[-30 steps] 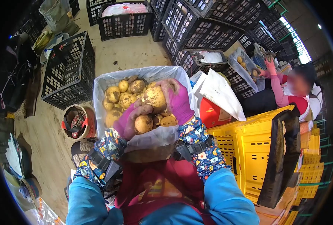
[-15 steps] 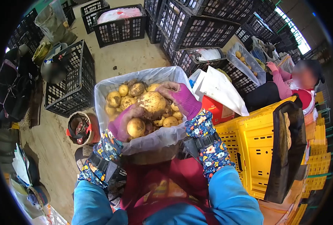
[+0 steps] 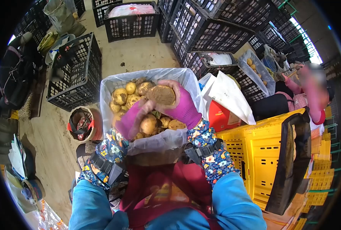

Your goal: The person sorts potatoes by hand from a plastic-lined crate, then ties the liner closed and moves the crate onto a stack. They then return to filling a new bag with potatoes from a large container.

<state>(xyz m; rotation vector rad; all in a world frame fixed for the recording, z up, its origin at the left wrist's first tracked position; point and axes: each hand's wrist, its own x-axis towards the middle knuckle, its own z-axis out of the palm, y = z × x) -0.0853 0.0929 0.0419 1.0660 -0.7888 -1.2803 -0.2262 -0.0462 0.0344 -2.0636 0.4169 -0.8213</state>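
A large potato, its upper face coated in brown soil, is gripped by my right hand in a purple glove over the lined crate. My left hand, in a matching glove, is at the potato's lower left edge, its fingertips smeared by motion. Beneath both hands, several yellow potatoes with patches of soil fill the crate, which has a pale plastic liner. One round potato shows just right of my left hand.
A red carton under white sheets and a yellow crate stand at the right. At left are a black crate and a small bucket. Stacked black crates rise behind. A co-worker sits at far right.
The potato has turned from its yellower side to its soil-covered side, staying in my right hand. My left hand has shifted from under it to its lower left edge. The co-worker's arms have moved.
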